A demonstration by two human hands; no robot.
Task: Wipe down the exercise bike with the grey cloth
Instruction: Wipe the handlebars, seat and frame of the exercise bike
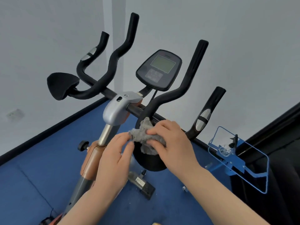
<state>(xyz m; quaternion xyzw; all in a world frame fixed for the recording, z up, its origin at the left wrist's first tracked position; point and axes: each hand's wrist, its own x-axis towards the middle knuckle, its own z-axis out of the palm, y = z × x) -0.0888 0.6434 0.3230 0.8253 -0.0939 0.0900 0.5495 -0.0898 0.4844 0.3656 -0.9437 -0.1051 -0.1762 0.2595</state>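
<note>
The exercise bike (116, 111) stands in front of me with black handlebars, a grey stem cover and a console (159, 69) with a grey-green screen. A crumpled grey cloth (142, 135) lies on the bike's right black elbow pad (148, 161). My right hand (172, 142) presses down on the cloth with fingers curled over it. My left hand (114, 159) pinches the cloth's left edge between thumb and fingers. The left elbow pad (62, 85) sits bare at the far side.
Blue floor lies under the bike, bounded by white walls with a black skirting. A blue metal frame with a clear panel (238, 161) stands at the right, next to a dark doorway. The bike's front foot (142, 184) rests on the floor below my hands.
</note>
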